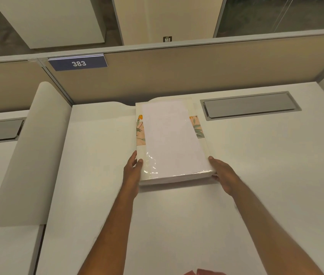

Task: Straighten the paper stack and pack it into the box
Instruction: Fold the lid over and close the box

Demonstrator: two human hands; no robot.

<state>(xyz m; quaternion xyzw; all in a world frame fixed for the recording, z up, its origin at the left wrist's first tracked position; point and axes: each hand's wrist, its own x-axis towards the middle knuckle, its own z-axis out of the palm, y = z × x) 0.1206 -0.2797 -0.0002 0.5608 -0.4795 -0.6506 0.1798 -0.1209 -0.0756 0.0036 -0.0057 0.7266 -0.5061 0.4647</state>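
Note:
A white paper stack lies on top of a flat cream box with a floral band and glossy plastic wrap, in the middle of the white desk. My left hand grips the box's near left corner, thumb on top. My right hand holds the near right corner, fingers under its edge. The near end looks slightly raised off the desk. The stack sits a little skewed on the box.
A grey cable hatch is set into the desk to the right of the box. A beige partition with a blue "383" sign bounds the far edge. A curved white divider stands at the left. Something red peeks in at the bottom edge.

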